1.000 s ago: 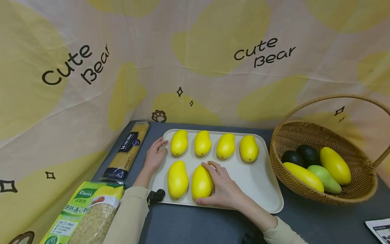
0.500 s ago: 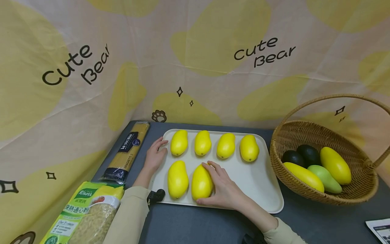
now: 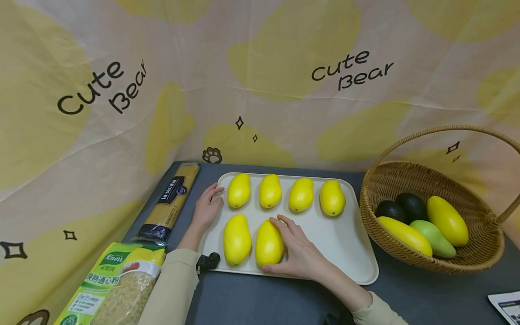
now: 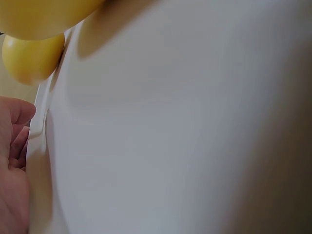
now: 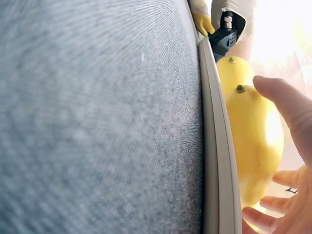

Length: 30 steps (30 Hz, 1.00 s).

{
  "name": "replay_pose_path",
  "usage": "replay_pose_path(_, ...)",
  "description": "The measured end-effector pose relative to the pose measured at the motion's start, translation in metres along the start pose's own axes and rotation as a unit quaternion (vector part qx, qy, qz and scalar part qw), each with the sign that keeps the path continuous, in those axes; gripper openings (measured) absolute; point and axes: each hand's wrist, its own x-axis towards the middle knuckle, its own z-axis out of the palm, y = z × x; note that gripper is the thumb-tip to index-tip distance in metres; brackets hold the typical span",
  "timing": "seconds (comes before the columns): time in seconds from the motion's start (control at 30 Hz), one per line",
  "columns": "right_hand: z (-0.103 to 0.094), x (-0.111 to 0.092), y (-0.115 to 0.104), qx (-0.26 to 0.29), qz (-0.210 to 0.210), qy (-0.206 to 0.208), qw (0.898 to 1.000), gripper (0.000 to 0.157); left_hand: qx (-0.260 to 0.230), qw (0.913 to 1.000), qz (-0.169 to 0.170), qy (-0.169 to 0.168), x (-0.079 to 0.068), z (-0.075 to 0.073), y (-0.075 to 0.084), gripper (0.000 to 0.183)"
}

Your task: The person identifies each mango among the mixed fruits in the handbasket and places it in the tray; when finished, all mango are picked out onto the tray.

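On the white tray [image 3: 325, 234], several yellow mangoes lie in two rows. My right hand [image 3: 298, 253] holds the right mango [image 3: 268, 243] of the front row, thumb at its near end and fingers at its far end. In the right wrist view, this mango [image 5: 256, 141] lies just inside the tray rim [image 5: 219, 146], with thumb and fingers spread around it. To its left is another front-row mango [image 3: 237, 240]. My left hand [image 3: 207, 210] rests at the tray's left edge, its fingertips at the rim; the left wrist view shows the thumb [image 4: 22, 111] beside that rim.
A wicker basket [image 3: 432, 266] at the right holds avocados [image 3: 411, 207], mangoes and a green pear-shaped fruit [image 3: 434, 238]. Left of the tray lie a spaghetti pack [image 3: 170, 203] and a Knorr pasta bag [image 3: 113, 284]. A printed sheet [image 3: 505, 304] lies at the right front.
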Motion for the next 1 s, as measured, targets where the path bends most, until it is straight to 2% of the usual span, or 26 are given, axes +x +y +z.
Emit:
replay_pose_path(0.1, -0.002, -0.002, -0.001, 0.003, 0.001, 0.015, 1.000, 0.106, 0.003, 1.0000, 0.000, -0.002, 0.000, 0.001, 0.001, 0.039)
replay_pose_path(0.2, -0.005, -0.005, -0.001, 0.010, -0.003, 0.046, 0.999, 0.096, 0.005, 1.0000, 0.000, -0.004, -0.001, 0.001, 0.002, 0.039)
replay_pose_path(0.27, -0.007, -0.006, 0.000, 0.021, -0.010, 0.075, 0.997, 0.081, 0.007, 1.0000, 0.001, -0.005, -0.001, 0.002, 0.003, 0.039)
replay_pose_path(0.4, -0.013, -0.009, 0.003, 0.077, -0.022, 0.130, 0.988, 0.038, 0.009, 0.9999, 0.004, -0.006, -0.002, 0.002, 0.003, 0.039)
replay_pose_path(0.5, -0.020, -0.012, 0.005, 0.135, -0.013, 0.139, 0.981, 0.018, 0.009, 0.9999, 0.001, -0.007, -0.002, 0.002, 0.003, 0.038)
replay_pose_path(0.57, -0.026, -0.015, 0.006, 0.156, 0.002, 0.132, 0.979, 0.016, 0.009, 0.9999, 0.002, -0.009, -0.002, 0.002, 0.003, 0.038)
replay_pose_path(0.67, -0.037, -0.019, 0.008, 0.160, 0.011, 0.115, 0.980, 0.015, 0.010, 0.9999, 0.002, -0.010, -0.002, 0.002, 0.003, 0.038)
replay_pose_path(0.83, -0.059, -0.030, 0.014, 0.135, -0.006, 0.089, 0.987, 0.009, 0.012, 0.9999, 0.003, -0.007, -0.002, 0.002, 0.001, 0.038)
replay_pose_path(1.0, -0.086, -0.045, 0.021, 0.078, -0.027, 0.080, 0.993, 0.011, 0.020, 0.9998, 0.004, -0.004, -0.001, 0.000, 0.001, 0.038)
